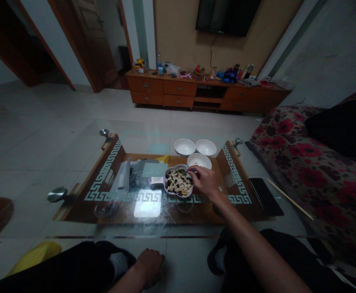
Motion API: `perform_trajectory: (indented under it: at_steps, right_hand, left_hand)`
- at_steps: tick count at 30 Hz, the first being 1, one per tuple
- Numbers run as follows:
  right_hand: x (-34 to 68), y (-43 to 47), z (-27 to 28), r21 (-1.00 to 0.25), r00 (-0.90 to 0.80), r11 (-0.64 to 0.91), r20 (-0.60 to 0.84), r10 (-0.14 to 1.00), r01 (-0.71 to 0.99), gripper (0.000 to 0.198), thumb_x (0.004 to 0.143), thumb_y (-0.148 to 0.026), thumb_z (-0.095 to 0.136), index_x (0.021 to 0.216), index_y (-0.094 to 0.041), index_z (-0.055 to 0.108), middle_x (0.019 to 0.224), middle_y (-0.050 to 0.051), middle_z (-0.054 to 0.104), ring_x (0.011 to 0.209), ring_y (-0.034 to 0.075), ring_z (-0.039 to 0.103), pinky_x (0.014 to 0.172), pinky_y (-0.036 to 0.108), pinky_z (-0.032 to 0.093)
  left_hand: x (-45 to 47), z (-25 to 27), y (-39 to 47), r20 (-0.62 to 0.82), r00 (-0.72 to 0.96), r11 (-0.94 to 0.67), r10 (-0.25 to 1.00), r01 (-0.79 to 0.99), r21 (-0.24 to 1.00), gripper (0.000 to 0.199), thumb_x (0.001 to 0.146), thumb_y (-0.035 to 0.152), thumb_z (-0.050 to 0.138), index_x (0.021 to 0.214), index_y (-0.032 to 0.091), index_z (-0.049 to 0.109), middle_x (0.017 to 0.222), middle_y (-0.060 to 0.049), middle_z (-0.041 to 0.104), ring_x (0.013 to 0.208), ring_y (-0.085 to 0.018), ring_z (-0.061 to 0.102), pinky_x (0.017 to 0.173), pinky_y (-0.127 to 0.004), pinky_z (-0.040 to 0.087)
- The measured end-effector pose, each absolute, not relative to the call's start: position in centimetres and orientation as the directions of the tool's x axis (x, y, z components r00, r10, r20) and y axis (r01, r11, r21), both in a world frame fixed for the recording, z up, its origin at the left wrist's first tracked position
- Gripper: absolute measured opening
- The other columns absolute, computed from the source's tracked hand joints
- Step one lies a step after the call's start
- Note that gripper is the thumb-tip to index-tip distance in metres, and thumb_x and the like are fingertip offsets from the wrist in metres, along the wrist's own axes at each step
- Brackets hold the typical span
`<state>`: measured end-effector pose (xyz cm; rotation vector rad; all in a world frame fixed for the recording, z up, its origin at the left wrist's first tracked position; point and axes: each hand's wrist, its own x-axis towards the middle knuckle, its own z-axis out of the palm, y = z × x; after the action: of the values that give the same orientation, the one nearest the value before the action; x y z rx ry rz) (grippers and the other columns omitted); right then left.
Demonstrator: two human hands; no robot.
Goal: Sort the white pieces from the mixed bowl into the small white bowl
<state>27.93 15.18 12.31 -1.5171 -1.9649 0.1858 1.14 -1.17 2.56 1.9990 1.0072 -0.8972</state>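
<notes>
1. Left hand (149, 262) rests low, at the knee, fingers curled loosely, holding nothing; well clear of the bench (196, 228).
2. Right arm reaches forward over the glass top. Right hand (205, 181) sits at the right rim of the dish (178, 183), fingers pinched together at its edge. Whether a piece is held between the fingertips I cannot tell; too small and dim.
3. Dish: scalloped, light-coloured, filled with a mix of dark and pale pieces, probably beans or seeds. It stands on the glass near the middle of the bench.
4. Just beyond the dish, three white bowls (199, 160) in a cluster: one touching or nearly touching the dish, two further back side by side. The nearest shows a few specks inside; the others look bare.
5. Left of the dish: a small label and grey packets (141, 171) on the shelf under the glass. A bright ceiling-light glare lies near the front.
6. Right edge: dark phone (265, 195); sofa (312, 162) beyond it.
7. Judgement: sorting step under way, picking single pieces from the mix. Next move calls for a fine pinch on one piece, then a short carry to the proper bowl without spilling neighbours.
8. Far: TV cabinet (208, 91), cluttered.
</notes>
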Motion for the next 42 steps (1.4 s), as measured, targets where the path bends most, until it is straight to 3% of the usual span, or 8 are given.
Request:
perform_trajectory:
  at_steps: [12,19,24,27,35,42]
  right_hand:
    - [28.0,15.2,11.6,-0.396,-0.179,0.344,0.397,0.9,0.852,0.015,0.099,-0.028,0.063,0.1,-0.025,0.077,0.09,0.006,0.081,0.081,0.022,0.074,0.071,0.03,0.048]
    - [30.6,15.9,13.7,-0.512,0.096,0.232,0.536,0.839,0.827,0.022,0.101,-0.038,0.059,0.097,-0.023,0.075,0.091,0.007,0.08,0.076,0.022,0.073,0.072,0.031,0.05]
    - [32.9,16.3,14.8,-0.503,0.19,0.178,0.596,0.781,0.846,0.026,0.1,-0.044,0.063,0.097,-0.022,0.075,0.083,0.007,0.079,0.071,0.023,0.072,0.069,0.032,0.05]
    - [32.5,16.1,14.7,-0.492,0.151,0.206,0.593,0.791,0.846,0.025,0.1,-0.044,0.063,0.098,-0.023,0.076,0.082,0.005,0.079,0.069,0.021,0.071,0.068,0.031,0.049]
    - [29.5,15.4,13.1,-0.416,-0.196,0.398,0.448,0.872,0.818,0.012,0.099,-0.029,0.065,0.098,-0.025,0.076,0.088,0.004,0.081,0.077,0.021,0.074,0.07,0.029,0.049]
    - [29.0,15.2,13.0,-0.383,-0.231,0.396,0.41,0.883,0.834,0.009,0.099,-0.026,0.067,0.1,-0.025,0.076,0.093,0.003,0.082,0.082,0.022,0.076,0.072,0.029,0.049]
  left_hand:
    - [1.1,3.0,-1.3,-0.801,0.472,-0.45,0.369,0.845,0.29,0.054,0.088,0.034,0.064,0.135,0.007,0.068,0.13,-0.028,0.069,0.126,-0.043,0.065,0.111,-0.058,0.051]
    - [1.2,2.9,-1.2,-0.809,0.462,-0.442,0.365,0.85,0.286,0.053,0.088,0.036,0.068,0.135,0.009,0.069,0.132,-0.026,0.069,0.127,-0.042,0.065,0.113,-0.057,0.051]
    - [1.3,3.1,-1.1,-0.81,0.464,-0.44,0.359,0.849,0.291,0.052,0.09,0.034,0.068,0.133,0.005,0.068,0.131,-0.028,0.068,0.127,-0.044,0.065,0.112,-0.057,0.051]
    - [1.4,3.2,-1.0,-0.812,0.461,-0.442,0.357,0.849,0.288,0.052,0.09,0.034,0.069,0.135,0.006,0.068,0.132,-0.027,0.068,0.127,-0.044,0.065,0.113,-0.057,0.051]
    - [1.4,3.5,-0.9,-0.828,0.446,-0.439,0.341,0.854,0.28,0.053,0.092,0.034,0.07,0.136,0.006,0.067,0.133,-0.027,0.068,0.128,-0.044,0.064,0.113,-0.058,0.051]
    - [1.6,4.1,-0.8,-0.827,0.449,-0.44,0.339,0.852,0.282,0.051,0.093,0.034,0.068,0.136,0.006,0.066,0.134,-0.027,0.067,0.129,-0.043,0.063,0.115,-0.057,0.049]
